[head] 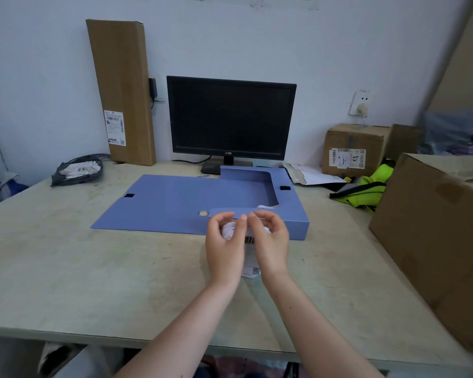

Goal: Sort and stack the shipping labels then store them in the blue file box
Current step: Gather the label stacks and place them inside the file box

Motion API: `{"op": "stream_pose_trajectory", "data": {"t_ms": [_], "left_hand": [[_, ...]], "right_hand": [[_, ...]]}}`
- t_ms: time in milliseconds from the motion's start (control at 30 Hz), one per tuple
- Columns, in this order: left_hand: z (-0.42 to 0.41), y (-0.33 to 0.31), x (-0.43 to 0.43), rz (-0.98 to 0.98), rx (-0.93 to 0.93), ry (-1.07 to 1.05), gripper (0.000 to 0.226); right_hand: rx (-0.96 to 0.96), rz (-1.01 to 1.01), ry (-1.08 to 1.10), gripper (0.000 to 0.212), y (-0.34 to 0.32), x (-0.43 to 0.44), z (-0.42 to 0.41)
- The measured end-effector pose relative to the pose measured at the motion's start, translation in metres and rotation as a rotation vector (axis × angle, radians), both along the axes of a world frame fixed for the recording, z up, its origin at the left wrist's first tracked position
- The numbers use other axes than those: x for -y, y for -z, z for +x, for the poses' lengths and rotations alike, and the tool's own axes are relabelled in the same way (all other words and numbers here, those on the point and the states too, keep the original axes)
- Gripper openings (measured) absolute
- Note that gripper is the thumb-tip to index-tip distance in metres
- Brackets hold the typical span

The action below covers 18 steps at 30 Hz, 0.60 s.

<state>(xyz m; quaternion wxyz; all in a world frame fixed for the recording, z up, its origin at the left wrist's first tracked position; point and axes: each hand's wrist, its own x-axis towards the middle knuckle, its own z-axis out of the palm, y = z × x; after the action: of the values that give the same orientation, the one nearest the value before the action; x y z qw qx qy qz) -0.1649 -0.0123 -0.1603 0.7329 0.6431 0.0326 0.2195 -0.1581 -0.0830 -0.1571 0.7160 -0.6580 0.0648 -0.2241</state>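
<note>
Gripping a crumpled white shipping label (250,255) together | left hand (224,246) curls around its bunched top, right hand (271,241) pinches beside it, fingertips nearly meeting, both wrists raised over the table (66,268) | barcode shows between palms | blue file box (202,197) lies open just behind them, another label inside.

Dark monitor (231,118), cardboard boxes (351,150), neon-yellow vest (369,186) on the pale table (93,268).
</note>
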Motion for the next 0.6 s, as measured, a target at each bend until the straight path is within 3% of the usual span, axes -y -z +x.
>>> {"op": "stream_pose_trajectory", "data": {"t_ms": [267, 400, 500, 600], "left_hand": [[0.0112, 0.0078, -0.0092, 0.014, -0.020, -0.023, 0.010], [0.0077, 0.0069, -0.0058, 0.036, -0.037, 0.058, 0.013], [0.0071, 0.0097, -0.0061, 0.073, -0.026, 0.077, 0.015], [0.0096, 0.0090, -0.0088, 0.038, 0.003, 0.027, 0.016]], "right_hand": [[0.033, 0.023, 0.094, 0.009, 0.0026, 0.0078, 0.0025], [0.038, 0.064, 0.018, 0.016, -0.0003, 0.0034, 0.0005], [-0.008, -0.019, 0.021, 0.028, 0.0026, 0.0029, -0.0013], [-0.012, 0.014, 0.052, 0.025, 0.0027, 0.0054, -0.0030]]}}
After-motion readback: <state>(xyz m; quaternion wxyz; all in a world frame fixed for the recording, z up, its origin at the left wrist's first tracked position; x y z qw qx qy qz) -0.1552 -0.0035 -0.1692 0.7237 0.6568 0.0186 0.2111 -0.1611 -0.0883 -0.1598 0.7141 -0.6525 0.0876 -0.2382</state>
